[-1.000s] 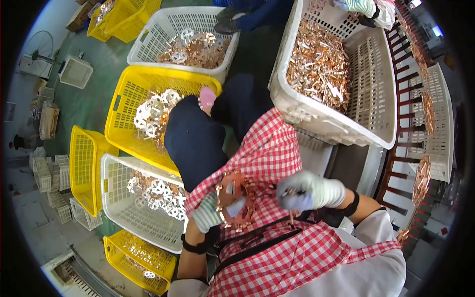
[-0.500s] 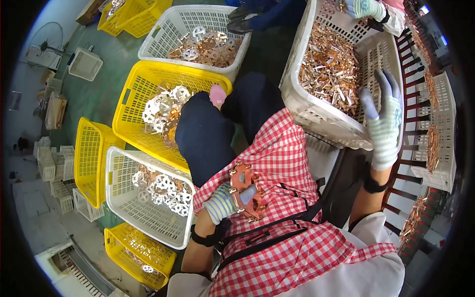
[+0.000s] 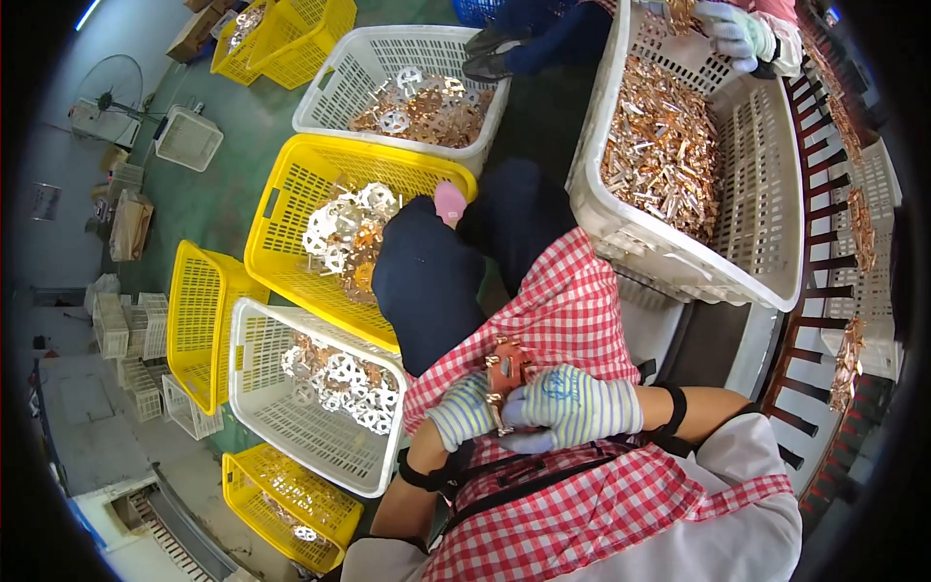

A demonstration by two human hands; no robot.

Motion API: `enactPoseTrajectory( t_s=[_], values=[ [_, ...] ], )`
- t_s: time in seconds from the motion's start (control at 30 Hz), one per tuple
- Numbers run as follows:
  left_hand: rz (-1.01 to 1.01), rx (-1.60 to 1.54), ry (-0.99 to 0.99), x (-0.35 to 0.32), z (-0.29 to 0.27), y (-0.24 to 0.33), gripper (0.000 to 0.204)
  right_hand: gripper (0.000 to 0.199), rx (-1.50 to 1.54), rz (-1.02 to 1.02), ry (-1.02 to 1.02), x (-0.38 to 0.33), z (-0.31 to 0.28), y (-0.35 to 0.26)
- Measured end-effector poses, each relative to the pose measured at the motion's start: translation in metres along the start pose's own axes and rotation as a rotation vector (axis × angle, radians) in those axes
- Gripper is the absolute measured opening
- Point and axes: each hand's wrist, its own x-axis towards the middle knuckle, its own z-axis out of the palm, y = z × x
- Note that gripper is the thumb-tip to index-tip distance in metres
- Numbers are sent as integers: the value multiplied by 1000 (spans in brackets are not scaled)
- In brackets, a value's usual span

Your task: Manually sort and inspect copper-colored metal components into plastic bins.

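Observation:
Over my lap, my left hand [image 3: 460, 411], in a striped knit glove, grips a reddish-brown plate [image 3: 507, 367] with cut-out holes and copper-coloured clips along its edge. My right hand [image 3: 574, 405], gloved the same way, reaches in from the right. Its fingers are bent and pressed against the plate's near right side, hiding that part. Whether it also pinches a small clip cannot be made out. Beneath both hands lies a red-and-white checked apron [image 3: 572, 320].
A large white basket [image 3: 679, 254] of small copper pieces [image 3: 659, 145] stands ahead right; a co-worker's gloved hand [image 3: 734, 39] is at its far end. Left are yellow baskets [image 3: 267, 228] and white baskets [image 3: 320, 456] of metal parts. A rack [image 3: 797, 359] with dark prongs runs along the right.
My right hand has come from beside the large white basket, fingers spread, to the plate on my lap and closed there. The plate has turned more edge-on in my left hand.

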Motion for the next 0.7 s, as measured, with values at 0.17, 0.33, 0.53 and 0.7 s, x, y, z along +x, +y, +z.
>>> enactPoseTrajectory(
  t_s=[0.17, 0.33, 0.53, 0.7],
  values=[
    [-96, -132, -48, 16, -3, 9, 24, 20, -432, -125, -81, -4, -11, -12],
    [-133, 83, -402, 51, -50, 41, 33, 13, -181, -7, -42, -7, -16, -16],
    [269, -214, -250, 95, -71, 52, 36, 21, -397, -112, 7, -19, 5, -4],
    [557, -550, -217, 128, -63, 37, 40, 15, 128, -18, 264, -24, -22, -23]
  ],
)
